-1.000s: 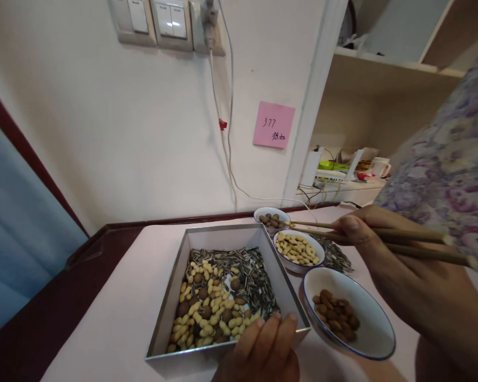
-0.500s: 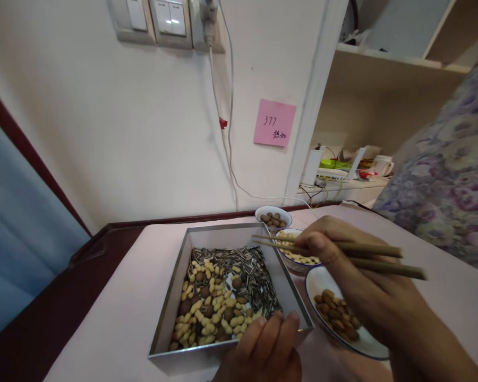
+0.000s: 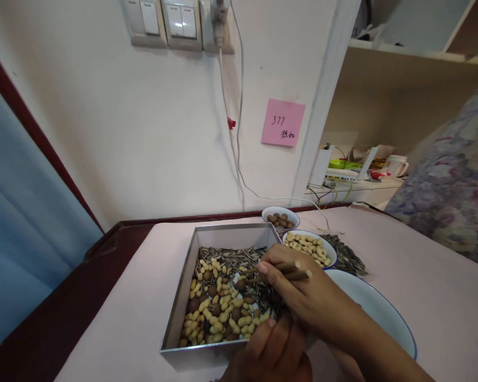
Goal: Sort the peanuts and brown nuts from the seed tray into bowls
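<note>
My right hand (image 3: 306, 289) is closed around wooden chopsticks (image 3: 292, 269), reaching over the right side of a metal box (image 3: 235, 237). The chopstick tips are inside, close to a round brown nut (image 3: 240, 285); I cannot tell whether they pinch anything. Peanuts (image 3: 223, 317), more round brown nuts and some almonds lie mixed in the box's left and front part. Striped sunflower seeds (image 3: 231, 259) cover its back and right. At the front right corner, my left hand (image 3: 273, 350) grips the metal box, fingers curled over its rim.
Right of the box stand a bowl of round brown nuts (image 3: 281, 220), a bowl of peanuts (image 3: 308, 249) and a larger white bowl (image 3: 382, 307), partly hidden by my right arm. Loose sunflower seeds (image 3: 344, 257) lie beside them. A white cable (image 3: 279, 198) runs down the wall onto the table.
My right hand has moved left and down with the chopsticks, from above the bowls to inside the box. My left hand stays on the rim. The view has shifted slightly.
</note>
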